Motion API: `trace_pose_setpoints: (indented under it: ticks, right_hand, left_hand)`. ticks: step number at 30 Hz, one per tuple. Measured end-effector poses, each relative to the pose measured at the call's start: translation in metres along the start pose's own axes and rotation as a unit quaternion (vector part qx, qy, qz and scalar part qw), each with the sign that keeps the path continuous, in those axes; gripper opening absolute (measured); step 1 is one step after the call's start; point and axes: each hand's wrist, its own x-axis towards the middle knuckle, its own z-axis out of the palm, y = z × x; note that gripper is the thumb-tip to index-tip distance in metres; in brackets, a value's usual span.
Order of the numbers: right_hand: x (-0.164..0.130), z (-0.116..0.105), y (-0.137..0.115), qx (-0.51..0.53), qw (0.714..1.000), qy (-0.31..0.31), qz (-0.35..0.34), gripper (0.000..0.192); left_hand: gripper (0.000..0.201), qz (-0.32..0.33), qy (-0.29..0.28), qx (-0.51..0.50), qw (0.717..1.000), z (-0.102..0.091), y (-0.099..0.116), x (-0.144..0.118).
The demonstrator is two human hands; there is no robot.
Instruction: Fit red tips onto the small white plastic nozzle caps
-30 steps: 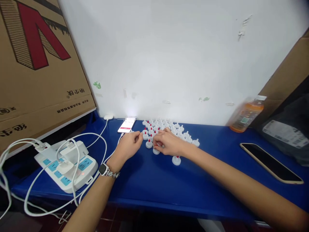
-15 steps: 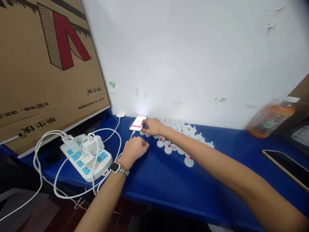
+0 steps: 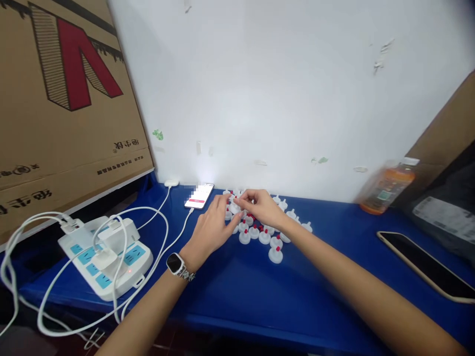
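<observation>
White caps (image 3: pixel 264 237) lie under both hands (image 3: pixel 237 212).

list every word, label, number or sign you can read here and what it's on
"V": big red letter on the cardboard box, seen upside down.
Black characters on the box's lower panels: upside down, not legible.
Lit phone: blurred screen, red bar, no readable text.
Orange bottle label: too blurred.
White label on the dark bag: too small.
Watch and dark phone: blank.

Head camera looking forward and down, blue table (image 3: pixel 230 291) close below, white wall (image 3: pixel 282 99) straight ahead, forearms reaching in
</observation>
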Motion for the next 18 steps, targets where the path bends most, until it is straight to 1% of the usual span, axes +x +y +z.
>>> trace_pose_setpoints:
  ticks: [3, 5, 7, 9, 10, 11, 13, 15, 18]
  right_hand:
    - [-0.016, -0.016, 0.007, 0.015, 0.999, 0.028, 0.004, 0.04]
    - [-0.024, -0.026, 0.015, -0.044, 0.998, 0.049, 0.01, 0.04]
    - [-0.028, -0.034, 0.023, -0.177, 0.983, 0.041, 0.005, 0.033]
    - [-0.029, -0.039, 0.031, -0.32, 0.947, 0.0, -0.007, 0.022]
    - [-0.028, -0.04, 0.034, -0.37, 0.928, -0.025, -0.012, 0.019]
    - [-0.026, -0.04, 0.037, -0.402, 0.914, -0.049, -0.015, 0.016]
    - [-0.02, -0.038, 0.04, -0.429, 0.899, -0.086, -0.018, 0.017]
    - [-0.014, -0.034, 0.042, -0.446, 0.888, -0.108, -0.021, 0.018]
    - [-0.007, -0.031, 0.046, -0.464, 0.876, -0.128, -0.014, 0.018]
  left_hand:
    - [0.039, 0.054, -0.09, 0.003, 0.994, 0.005, 0.011, 0.018]
    - [0.041, 0.067, -0.115, 0.002, 0.991, 0.01, 0.013, 0.026]
    - [0.041, 0.064, -0.107, -0.005, 0.992, 0.015, 0.014, 0.029]
    - [0.042, 0.053, -0.093, -0.02, 0.994, 0.02, 0.013, 0.026]
    - [0.042, 0.049, -0.089, -0.03, 0.994, 0.022, 0.012, 0.024]
    - [0.042, 0.049, -0.084, -0.041, 0.994, 0.023, 0.012, 0.022]
    - [0.042, 0.059, -0.076, -0.059, 0.994, 0.023, 0.011, 0.017]
    - [0.042, 0.062, -0.072, -0.074, 0.993, 0.022, 0.012, 0.014]
    - [0.043, 0.037, -0.087, -0.113, 0.989, 0.02, 0.013, 0.013]
